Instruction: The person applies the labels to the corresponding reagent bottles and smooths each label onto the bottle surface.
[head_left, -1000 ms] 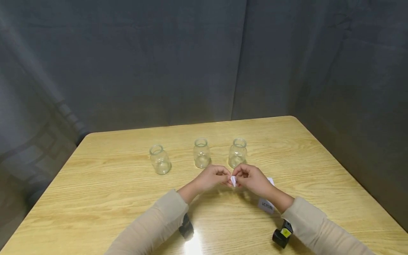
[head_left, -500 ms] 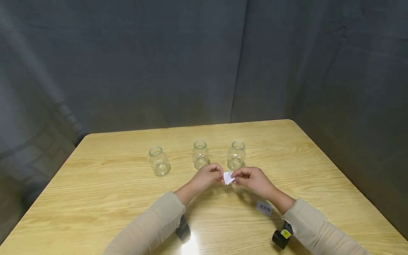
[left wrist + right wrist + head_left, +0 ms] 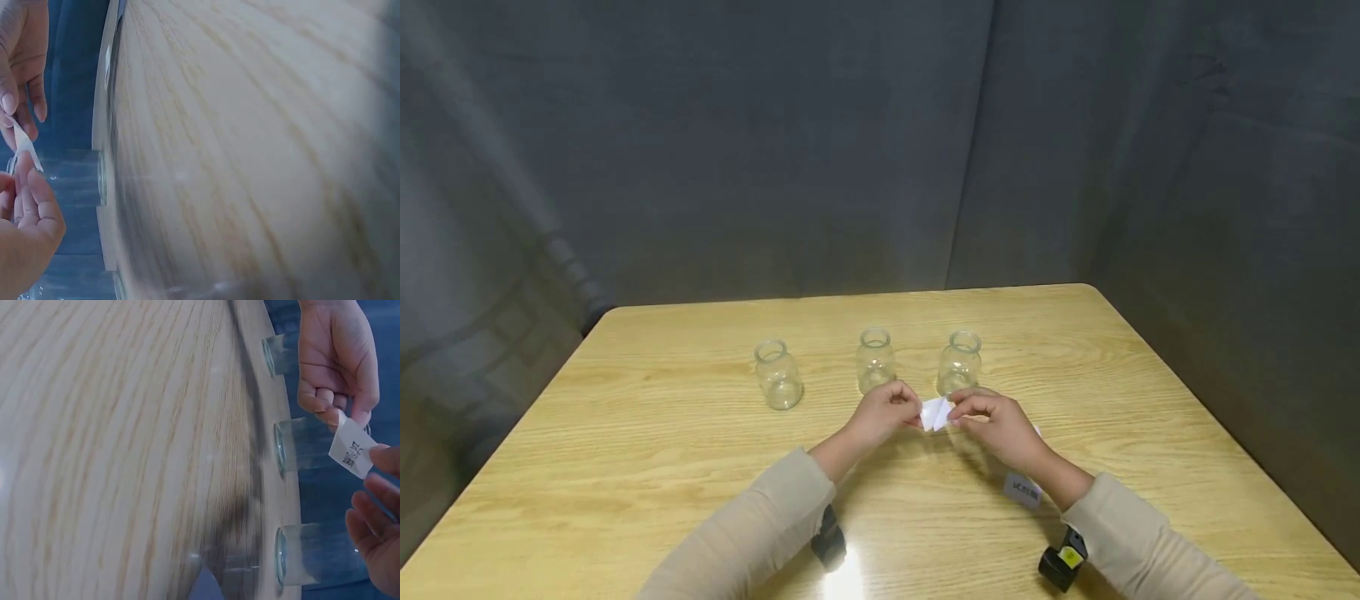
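A small white paper label (image 3: 935, 413), creased with a fold, is held between both hands above the table. My left hand (image 3: 883, 414) pinches its left edge with thumb and fingertips, and my right hand (image 3: 1000, 427) pinches the right edge. Printed dark characters show on the paper label (image 3: 352, 449) in the right wrist view. Edge-on, the same label (image 3: 25, 142) spans the two hands in the left wrist view. A second printed label (image 3: 1022, 490) lies on the table beneath the right forearm.
Beyond the hands stand three open glass jars: a left jar (image 3: 780, 377), a middle jar (image 3: 876, 362) and a right jar (image 3: 959, 367). A white paper edge (image 3: 1037, 431) peeks out beside the right wrist. Dark curtains (image 3: 775, 150) surround the wooden table (image 3: 625, 467).
The hands have drawn slightly apart, the left one moving left. The paper between them has gone from a narrow folded sliver to a wider, opened-out piece with a crease.
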`<act>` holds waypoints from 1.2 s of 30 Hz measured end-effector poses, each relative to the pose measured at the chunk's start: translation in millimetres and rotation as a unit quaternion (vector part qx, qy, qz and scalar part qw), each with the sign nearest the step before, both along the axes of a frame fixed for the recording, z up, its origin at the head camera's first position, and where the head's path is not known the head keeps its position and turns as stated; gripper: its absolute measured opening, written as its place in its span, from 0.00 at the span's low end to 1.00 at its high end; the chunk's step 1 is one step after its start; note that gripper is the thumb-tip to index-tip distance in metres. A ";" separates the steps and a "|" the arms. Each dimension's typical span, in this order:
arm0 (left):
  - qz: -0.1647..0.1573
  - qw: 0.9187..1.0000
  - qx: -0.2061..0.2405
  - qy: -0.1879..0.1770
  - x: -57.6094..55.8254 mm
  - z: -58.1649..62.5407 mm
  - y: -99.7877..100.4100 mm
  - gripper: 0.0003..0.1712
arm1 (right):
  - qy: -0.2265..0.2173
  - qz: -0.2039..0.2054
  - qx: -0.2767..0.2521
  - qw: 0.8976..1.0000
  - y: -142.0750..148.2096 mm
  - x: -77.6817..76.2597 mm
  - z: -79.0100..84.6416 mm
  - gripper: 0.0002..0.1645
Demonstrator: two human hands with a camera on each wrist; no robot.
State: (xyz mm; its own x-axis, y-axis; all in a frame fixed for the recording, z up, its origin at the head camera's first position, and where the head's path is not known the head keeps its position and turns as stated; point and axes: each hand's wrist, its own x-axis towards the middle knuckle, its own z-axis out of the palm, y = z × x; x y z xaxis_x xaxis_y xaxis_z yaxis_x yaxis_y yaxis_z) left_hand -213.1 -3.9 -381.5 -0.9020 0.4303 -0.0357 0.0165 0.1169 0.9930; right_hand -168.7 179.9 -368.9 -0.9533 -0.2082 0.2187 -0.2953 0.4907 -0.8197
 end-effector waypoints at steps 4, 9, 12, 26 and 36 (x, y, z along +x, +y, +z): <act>0.002 1.000 -0.013 0.011 -0.8 -1.7 -0.9 0.04 | -0.004 0.006 0.003 1.000 1.2 -0.1 -0.1 0.06; 0.005 1.000 -0.018 0.000 -1.5 -2.4 -2.9 0.05 | 0.000 0.013 -0.020 1.000 2.8 0.5 1.5 0.04; -0.001 1.000 -0.010 -0.011 -2.2 -1.9 -3.5 0.06 | 0.008 0.016 -0.026 1.000 3.4 0.3 2.4 0.03; -0.023 0.998 -0.057 0.006 -2.2 -1.1 -5.3 0.05 | -0.009 -0.006 -0.023 1.000 9.6 -2.7 8.6 0.02; -0.070 0.996 -0.051 0.001 5.1 5.9 -3.5 0.06 | -0.025 -0.010 -0.035 0.999 13.0 -4.3 10.7 0.07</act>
State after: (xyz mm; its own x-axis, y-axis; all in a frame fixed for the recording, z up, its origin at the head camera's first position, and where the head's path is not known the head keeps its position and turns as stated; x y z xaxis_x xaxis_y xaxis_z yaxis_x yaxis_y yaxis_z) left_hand -208.0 -7.4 -375.7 -0.8333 0.5463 -0.0840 0.0420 0.2141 0.9759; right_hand -173.0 192.9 -358.2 -0.9674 -0.1743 0.1836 -0.2432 0.4379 -0.8655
